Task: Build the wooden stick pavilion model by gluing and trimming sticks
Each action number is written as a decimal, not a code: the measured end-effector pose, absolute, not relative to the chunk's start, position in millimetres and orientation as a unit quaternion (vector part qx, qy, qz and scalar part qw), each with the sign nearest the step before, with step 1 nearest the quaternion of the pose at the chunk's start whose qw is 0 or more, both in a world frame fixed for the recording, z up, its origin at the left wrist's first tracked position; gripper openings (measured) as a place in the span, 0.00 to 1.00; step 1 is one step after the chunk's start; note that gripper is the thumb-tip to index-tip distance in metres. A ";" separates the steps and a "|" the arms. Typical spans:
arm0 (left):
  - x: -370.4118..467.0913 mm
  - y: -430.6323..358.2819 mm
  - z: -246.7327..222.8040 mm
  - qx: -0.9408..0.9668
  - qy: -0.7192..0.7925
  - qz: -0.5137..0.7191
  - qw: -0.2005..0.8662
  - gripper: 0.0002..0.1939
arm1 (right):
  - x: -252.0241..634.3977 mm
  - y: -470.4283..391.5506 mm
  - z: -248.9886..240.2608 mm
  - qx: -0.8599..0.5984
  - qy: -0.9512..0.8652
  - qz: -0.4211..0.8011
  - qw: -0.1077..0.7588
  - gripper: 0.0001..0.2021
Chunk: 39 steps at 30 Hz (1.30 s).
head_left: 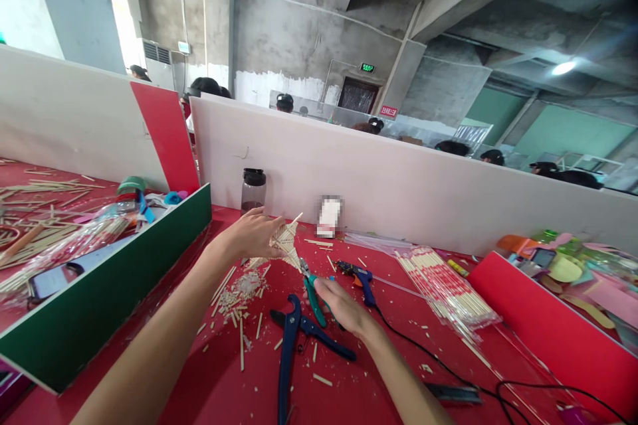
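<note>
My left hand (pixel 255 234) grips a small lattice piece made of pale wooden sticks (pixel 287 242), held above the red table. Closed round the green handles of a pair of cutting pliers (pixel 314 299) is my right hand (pixel 339 305). The pliers' metal jaws meet the lower right edge of the stick piece; whether they bite on a stick I cannot tell. Below the hands lies a dark blue pipe cutter (pixel 291 339) with its handles apart. Stick offcuts (pixel 239 295) are scattered under my left hand.
A blue glue gun (pixel 359 279) with a black cord lies to the right. Beyond it are wrapped bundles of sticks (pixel 443 285). A dark-lidded bottle (pixel 254 191) stands by the white partition (pixel 399 192). Green (pixel 114 285) and red (pixel 558 325) boards flank the workspace.
</note>
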<state>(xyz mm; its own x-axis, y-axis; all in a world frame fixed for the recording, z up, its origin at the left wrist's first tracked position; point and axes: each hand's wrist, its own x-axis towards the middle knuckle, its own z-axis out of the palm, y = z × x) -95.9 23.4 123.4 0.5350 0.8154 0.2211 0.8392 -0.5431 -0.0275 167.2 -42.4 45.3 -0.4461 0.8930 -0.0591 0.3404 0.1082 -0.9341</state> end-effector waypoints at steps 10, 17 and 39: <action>-95.1 24.2 122.3 -0.880 -0.461 -0.092 0.064 0.33 | 164.1 -40.5 42.1 -0.451 -0.721 0.455 0.263 0.22; -98.5 27.1 119.7 -0.882 -0.459 -0.092 0.058 0.35 | 161.9 -44.5 49.5 -0.431 -0.748 0.430 0.266 0.22; -102.7 31.6 117.3 -0.881 -0.460 -0.090 0.065 0.43 | 156.6 -42.8 31.2 -0.454 -0.723 0.419 0.309 0.22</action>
